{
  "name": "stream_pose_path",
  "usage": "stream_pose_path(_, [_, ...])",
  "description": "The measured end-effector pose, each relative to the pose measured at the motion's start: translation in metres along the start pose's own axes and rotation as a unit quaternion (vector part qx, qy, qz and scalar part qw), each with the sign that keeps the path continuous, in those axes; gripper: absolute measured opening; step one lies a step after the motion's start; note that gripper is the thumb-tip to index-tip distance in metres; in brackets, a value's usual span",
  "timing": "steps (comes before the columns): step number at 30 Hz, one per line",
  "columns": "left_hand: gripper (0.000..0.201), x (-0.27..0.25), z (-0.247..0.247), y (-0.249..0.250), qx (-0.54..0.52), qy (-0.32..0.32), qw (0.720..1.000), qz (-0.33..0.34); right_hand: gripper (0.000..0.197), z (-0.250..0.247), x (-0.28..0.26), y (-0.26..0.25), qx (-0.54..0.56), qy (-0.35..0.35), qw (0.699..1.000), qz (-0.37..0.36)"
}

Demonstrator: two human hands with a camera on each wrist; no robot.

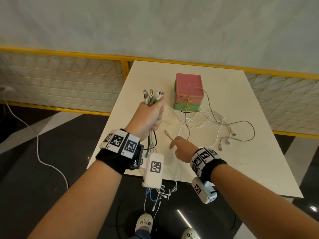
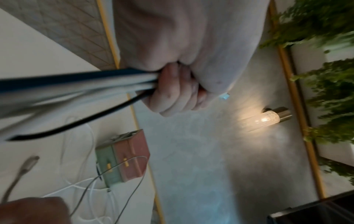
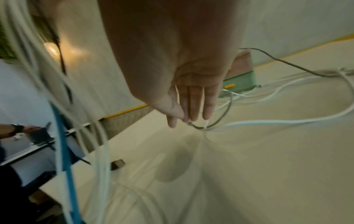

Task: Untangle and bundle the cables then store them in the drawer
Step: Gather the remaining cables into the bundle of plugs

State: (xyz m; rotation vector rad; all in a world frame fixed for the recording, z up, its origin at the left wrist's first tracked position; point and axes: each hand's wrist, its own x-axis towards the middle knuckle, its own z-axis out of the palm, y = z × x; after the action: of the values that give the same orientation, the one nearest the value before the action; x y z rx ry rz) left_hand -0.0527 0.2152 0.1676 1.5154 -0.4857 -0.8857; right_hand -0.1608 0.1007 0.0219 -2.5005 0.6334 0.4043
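Cables, a mixed white, blue and black bunch [image 1: 151,100], sat clenched in the left hand [image 1: 148,116]; the right hand [image 1: 181,147], fingers straight, touched one grey braided cable [image 1: 168,135] before the two-drawer pink-and-green box [image 1: 188,93].

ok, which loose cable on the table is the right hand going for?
The grey braided cable: its plug end lies beside the right hand; the white cables lie farther right.

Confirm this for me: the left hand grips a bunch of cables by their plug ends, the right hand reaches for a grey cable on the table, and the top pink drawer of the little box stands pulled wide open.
Wrong on the drawer. The head view shows both drawers of the box closed, handles flush at the front. The rest holds: the left hand grips the bunch of cables by the plug ends, and the right hand reaches for the grey cable on the table.
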Motion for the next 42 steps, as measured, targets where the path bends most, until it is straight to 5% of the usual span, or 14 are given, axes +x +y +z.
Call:
stream_pose_path(19, [0.053, 0.049, 0.001, -0.021, -0.033, 0.067, 0.997, -0.028, 0.026, 0.015, 0.048, 0.021, -0.061, 0.080, 0.993, 0.068])
stream_pose_path(21, [0.054, 0.052, 0.002, -0.024, -0.037, 0.082, 0.996, -0.019, 0.021, 0.005, 0.045, 0.020, 0.044, 0.140, 0.988, 0.049])
stream_pose_path(26, [0.047, 0.057, 0.010, -0.032, -0.017, 0.083, 0.996, 0.011, 0.012, -0.045, 0.015, 0.001, 0.307, 0.249, 0.917, -0.055])
stream_pose_path(30, [0.042, 0.056, 0.033, -0.032, 0.057, 0.020, 0.998, 0.015, 0.016, -0.076, -0.007, -0.009, 0.304, 0.286, 0.901, -0.115])
stream_pose_path(34, [0.022, 0.058, 0.043, -0.025, 0.053, 0.047, 0.994, 0.082, 0.019, -0.084, -0.020, -0.002, 0.293, 0.287, 0.903, -0.123])
stream_pose_path(38, [0.031, 0.055, 0.054, -0.016, 0.067, 0.021, 0.991, 0.113, 0.018, -0.089, -0.030, 0.002, 0.265, 0.299, 0.904, -0.154])
stream_pose_path(42, [0.047, 0.060, 0.054, -0.005, 0.022, 0.060, 0.985, 0.161, 0.019, -0.093, -0.028, 0.011, 0.210, 0.286, 0.917, -0.183])
